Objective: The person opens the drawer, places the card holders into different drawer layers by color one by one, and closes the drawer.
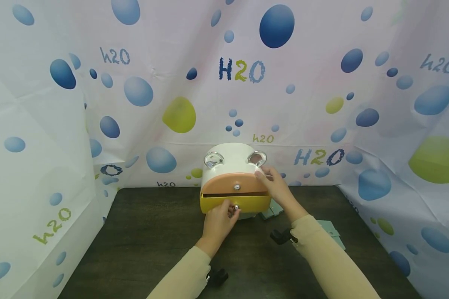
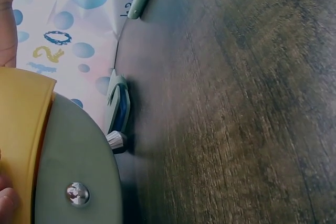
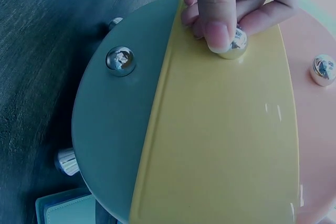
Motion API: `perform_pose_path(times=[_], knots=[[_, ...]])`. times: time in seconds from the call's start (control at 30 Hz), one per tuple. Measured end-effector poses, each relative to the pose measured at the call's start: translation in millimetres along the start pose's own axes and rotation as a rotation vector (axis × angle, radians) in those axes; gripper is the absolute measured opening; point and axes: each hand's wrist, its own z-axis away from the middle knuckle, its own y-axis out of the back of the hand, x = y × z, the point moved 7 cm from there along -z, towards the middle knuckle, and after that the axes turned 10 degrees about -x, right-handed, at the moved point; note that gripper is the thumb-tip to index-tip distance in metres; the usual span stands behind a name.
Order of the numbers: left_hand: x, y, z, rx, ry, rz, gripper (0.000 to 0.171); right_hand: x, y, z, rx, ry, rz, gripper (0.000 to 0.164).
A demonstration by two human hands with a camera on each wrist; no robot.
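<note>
A small white rounded cabinet [image 1: 230, 155] with two shiny ear-like rings stands at the back of the table. Its front has an orange upper drawer [image 1: 224, 182], a yellow middle drawer [image 3: 210, 129] and a green bottom drawer [image 3: 118, 114], each with a silver ball knob. The yellow drawer juts out a little, with a dark gap above it. My left hand [image 1: 220, 222] pinches the yellow drawer's knob [image 3: 236, 45] between thumb and fingers. Against the cabinet's upper right side rests my right hand [image 1: 275, 187], its fingertips near the right ear ring [image 1: 257, 158].
A mint-green wallet-like case [image 1: 272, 209] with a snap strap lies beside the cabinet's right side. Another mint-green case [image 1: 331, 232] is farther right, partly behind the right sleeve. Silver feet [image 2: 116, 141] lift the cabinet off the dark wood table [image 1: 153, 236]. Printed curtains surround the table.
</note>
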Motion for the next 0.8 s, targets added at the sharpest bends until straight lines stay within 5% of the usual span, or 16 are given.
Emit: perform_pose_path(times=[0.8], knots=[[-5.8,-6.4,-8.3,-0.009,0.042,0.001,0.026,2.7,0.4,-0.8,0.004,-0.010,0.018,0.079]])
